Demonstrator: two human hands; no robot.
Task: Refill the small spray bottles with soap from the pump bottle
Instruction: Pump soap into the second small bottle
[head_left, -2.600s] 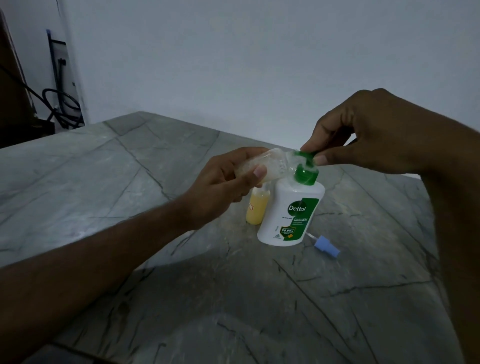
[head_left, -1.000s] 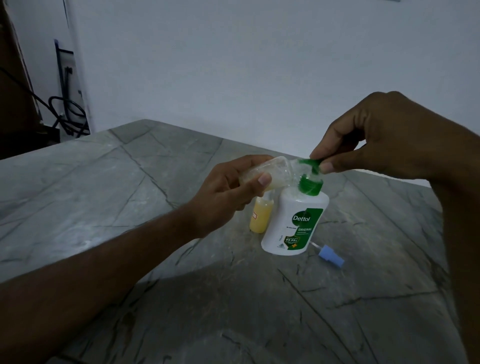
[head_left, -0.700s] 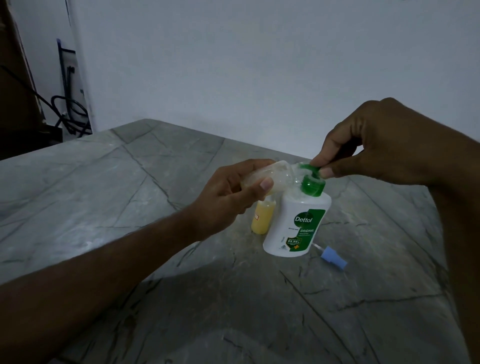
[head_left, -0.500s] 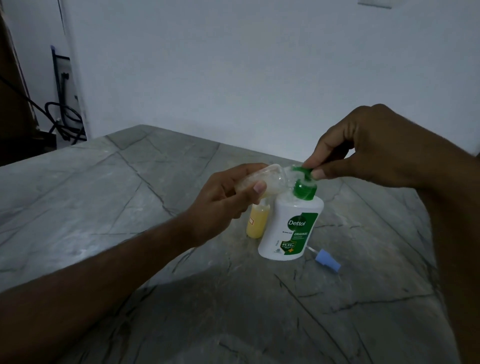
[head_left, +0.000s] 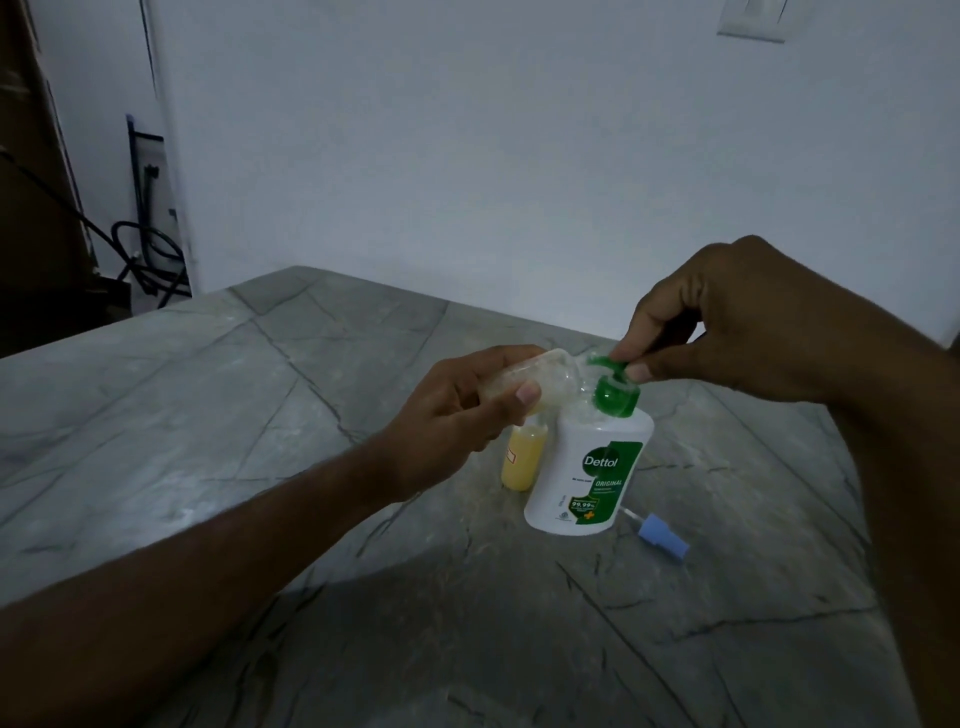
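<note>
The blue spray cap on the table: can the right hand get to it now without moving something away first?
Probably yes. The blue spray cap lies in the open on the table, right of the pump bottle, with nothing over it. But the right hand is pressing the green pump head, so it must let go first.

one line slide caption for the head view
Left hand tips a clear spray bottle to the green pump; right hand pinches the pump.

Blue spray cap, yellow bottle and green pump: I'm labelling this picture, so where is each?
blue spray cap (head_left: 664, 538): head view, on its blue body, lying on the table.
yellow bottle (head_left: 522, 457): head view, on its yellow side.
green pump (head_left: 615, 397): head view, on its round collar.
</note>
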